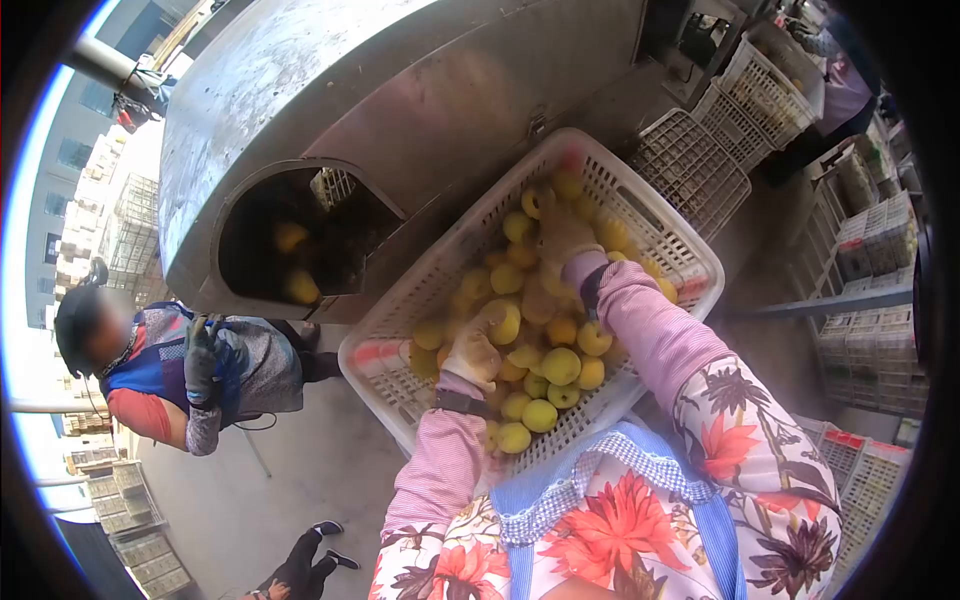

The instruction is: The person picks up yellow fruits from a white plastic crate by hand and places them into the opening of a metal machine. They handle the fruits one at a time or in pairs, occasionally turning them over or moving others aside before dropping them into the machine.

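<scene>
At frame centre, right hand point(565, 240) lies flat, left hand point(472, 352) grip unclear, on bruisable fruit point(560, 365); crate point(650, 215) likely heavy, hold rims.

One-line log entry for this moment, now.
left hand: on yellow fruit | right hand: on fruit, farther in | white crate: beside machine hatch

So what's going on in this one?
A person in floral sleeves has both gloved hands in a white plastic crate heaped with yellow fruit. The left hand rests on fruit near the middle, and the right hand reaches farther in. Whether either grips a fruit is unclear. Beside the crate, a metal machine has an opening with a few fruit inside. Another person stands nearby.
</scene>
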`<action>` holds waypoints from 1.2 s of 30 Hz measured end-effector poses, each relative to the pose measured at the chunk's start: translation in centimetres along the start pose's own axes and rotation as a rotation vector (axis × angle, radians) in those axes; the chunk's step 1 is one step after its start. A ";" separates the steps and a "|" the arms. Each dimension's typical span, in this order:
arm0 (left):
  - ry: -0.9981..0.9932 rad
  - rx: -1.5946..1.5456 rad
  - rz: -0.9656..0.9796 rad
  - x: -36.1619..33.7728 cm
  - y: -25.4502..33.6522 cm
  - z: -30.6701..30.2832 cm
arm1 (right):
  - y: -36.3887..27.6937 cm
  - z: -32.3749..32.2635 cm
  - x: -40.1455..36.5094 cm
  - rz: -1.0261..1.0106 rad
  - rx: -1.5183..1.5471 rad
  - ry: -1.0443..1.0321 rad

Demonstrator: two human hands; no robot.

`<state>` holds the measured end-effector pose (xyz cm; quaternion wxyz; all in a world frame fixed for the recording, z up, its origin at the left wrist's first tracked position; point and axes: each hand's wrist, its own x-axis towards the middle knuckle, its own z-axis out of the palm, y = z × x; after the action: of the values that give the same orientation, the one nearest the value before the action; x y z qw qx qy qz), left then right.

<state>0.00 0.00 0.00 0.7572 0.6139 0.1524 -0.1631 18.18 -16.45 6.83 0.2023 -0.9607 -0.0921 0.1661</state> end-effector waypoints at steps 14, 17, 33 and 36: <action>0.199 -0.312 -0.323 -5.1 4.8 4.3 | -1.8 3.6 -3.1 -0.216 0.390 -0.232; 0.120 -0.073 -0.157 -3.0 3.6 2.3 | -2.0 5.6 -3.7 -0.286 0.441 -0.212; 0.213 -0.799 0.292 -15.4 6.8 0.2 | -8.1 0.4 -16.6 -0.337 1.709 -0.770; 0.298 -0.825 0.356 -16.6 7.3 -0.3 | -10.9 1.0 -18.6 -0.472 1.380 -0.471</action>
<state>-11.78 2.68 13.53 0.9238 0.2953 0.2037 0.1334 -0.69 -10.85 15.74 0.7616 -0.5106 -0.2110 0.3387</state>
